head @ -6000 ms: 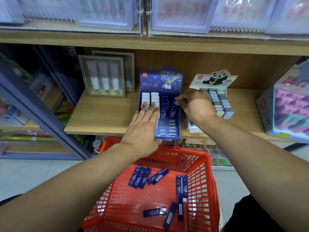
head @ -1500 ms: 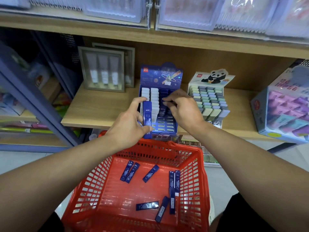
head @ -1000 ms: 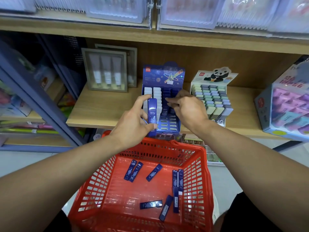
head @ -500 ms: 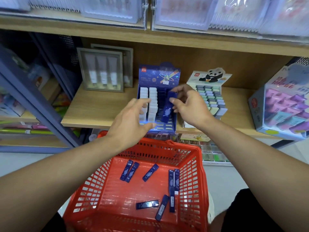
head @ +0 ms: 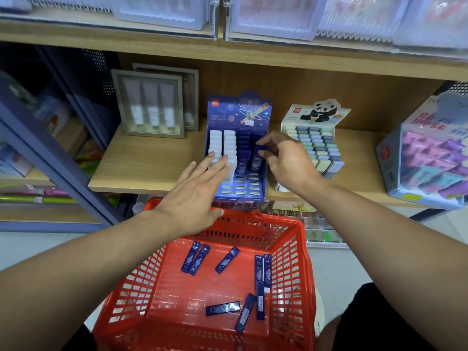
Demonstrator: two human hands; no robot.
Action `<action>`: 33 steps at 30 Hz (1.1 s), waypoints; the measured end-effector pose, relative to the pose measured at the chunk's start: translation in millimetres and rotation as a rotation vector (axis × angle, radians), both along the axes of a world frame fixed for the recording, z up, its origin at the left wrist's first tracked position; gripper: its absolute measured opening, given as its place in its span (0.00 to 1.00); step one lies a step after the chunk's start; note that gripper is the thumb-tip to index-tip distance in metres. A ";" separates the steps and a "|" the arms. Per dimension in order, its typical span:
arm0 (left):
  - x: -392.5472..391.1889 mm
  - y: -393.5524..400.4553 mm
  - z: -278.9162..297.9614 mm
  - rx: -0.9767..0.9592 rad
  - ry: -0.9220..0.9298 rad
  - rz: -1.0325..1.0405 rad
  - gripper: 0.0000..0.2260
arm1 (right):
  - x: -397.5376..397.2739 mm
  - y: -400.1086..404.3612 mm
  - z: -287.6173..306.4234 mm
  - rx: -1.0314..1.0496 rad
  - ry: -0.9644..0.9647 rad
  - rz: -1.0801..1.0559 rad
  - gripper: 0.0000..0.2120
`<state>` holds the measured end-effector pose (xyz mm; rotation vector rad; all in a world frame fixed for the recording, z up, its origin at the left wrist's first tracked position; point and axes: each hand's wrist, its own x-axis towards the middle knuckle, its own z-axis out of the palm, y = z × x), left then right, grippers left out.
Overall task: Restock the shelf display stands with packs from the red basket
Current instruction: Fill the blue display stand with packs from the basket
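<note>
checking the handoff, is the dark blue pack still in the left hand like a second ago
No. The left hand is now empty, fingers flat before the blue cardboard display stand; the dark blue pack is across at the stand's right column, under the right hand.

The left hand (head: pixel 195 196), which a moment ago pinched a dark blue pack upright in front of the blue display stand (head: pixel 236 148), now holds nothing; its fingers lie straight over the stand's white packs (head: pixel 222 148). That pack has passed to the right hand (head: pixel 283 160) and now sits in the stand's right-hand column, where the right fingers curl at the dark blue packs (head: pixel 255 158). The red basket (head: pixel 301 249) below the stand has one pack fewer than six seconds ago.
</note>
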<state>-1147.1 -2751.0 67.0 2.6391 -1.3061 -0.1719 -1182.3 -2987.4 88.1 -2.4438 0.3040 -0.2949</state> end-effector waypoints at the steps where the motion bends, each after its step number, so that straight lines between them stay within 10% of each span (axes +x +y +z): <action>1: 0.4 0.7 -0.4 -0.002 0.003 -0.003 0.45 | 0.4 -0.8 0.1 0.004 0.006 0.001 0.09; 33: 5.4 1.9 -2.5 -0.021 0.071 -0.029 0.37 | 1.7 3.9 3.6 -0.431 0.170 -0.014 0.18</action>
